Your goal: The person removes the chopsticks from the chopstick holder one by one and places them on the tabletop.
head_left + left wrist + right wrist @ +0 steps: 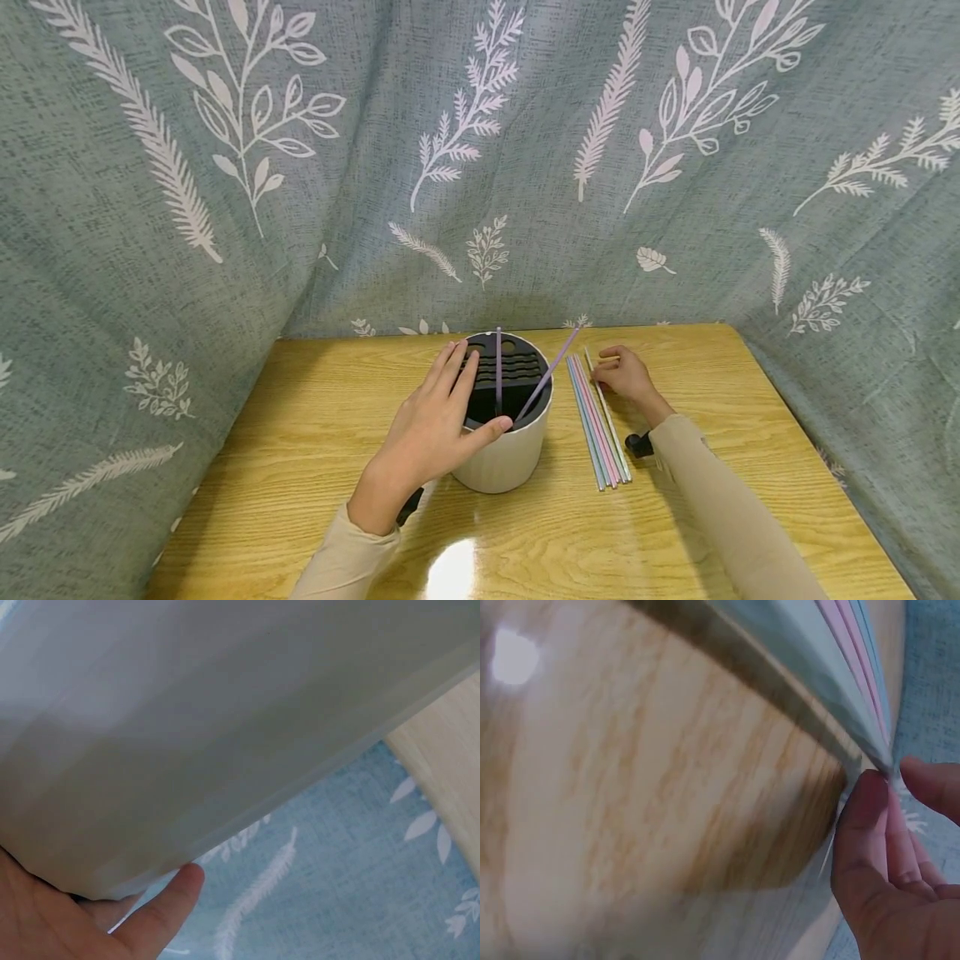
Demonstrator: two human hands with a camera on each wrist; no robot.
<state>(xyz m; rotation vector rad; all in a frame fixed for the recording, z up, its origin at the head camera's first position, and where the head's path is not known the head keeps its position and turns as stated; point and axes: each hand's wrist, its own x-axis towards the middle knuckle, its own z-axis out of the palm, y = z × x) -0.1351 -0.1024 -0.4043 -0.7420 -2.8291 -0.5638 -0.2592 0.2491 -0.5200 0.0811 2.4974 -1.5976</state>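
Left hand (pixel 435 425) straight-fingered at the cup (pixel 502 462), right hand (pixel 628 377) at the pale stick (pixel 614 433), whether gripping I cannot tell: a loose pinch could scatter neighbouring sticks (pixel 593 417).

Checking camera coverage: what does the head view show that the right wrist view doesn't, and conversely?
Only head: the white container holding two purple sticks, and the left hand at it.
Only right wrist: the right hand close up, thumb tip beside the pale green stick.
Both: that hand, the pale green, pink and blue sticks, wooden table and leaf-patterned cloth.
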